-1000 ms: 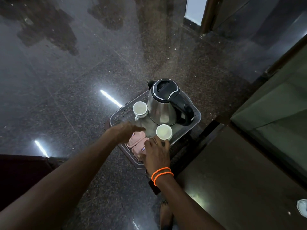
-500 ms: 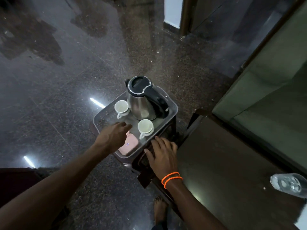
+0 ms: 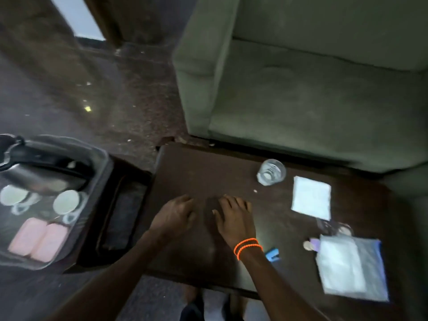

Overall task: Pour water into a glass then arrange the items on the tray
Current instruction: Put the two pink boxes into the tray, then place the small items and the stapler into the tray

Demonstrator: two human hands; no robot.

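Both hands, left hand [image 3: 176, 215] and right hand [image 3: 235, 220], hover open and empty, palms down, at frame centre over the table [image 3: 192, 172]; at frame left the tray [image 3: 102, 158] holds a kettle [image 3: 30, 172] and two cups [image 3: 66, 202].

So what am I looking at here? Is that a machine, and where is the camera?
No machine: a person works with two bare hands, and one camera worn on the head looks down at them. The left hand and the right hand, with orange bands on its wrist, lie over a dark table, and neither holds anything. On the table stand a glass, a white napkin and a plastic pouch. To the left, blurred, a tray carries a kettle, two cups and pink packets. Behind the table is a green sofa.
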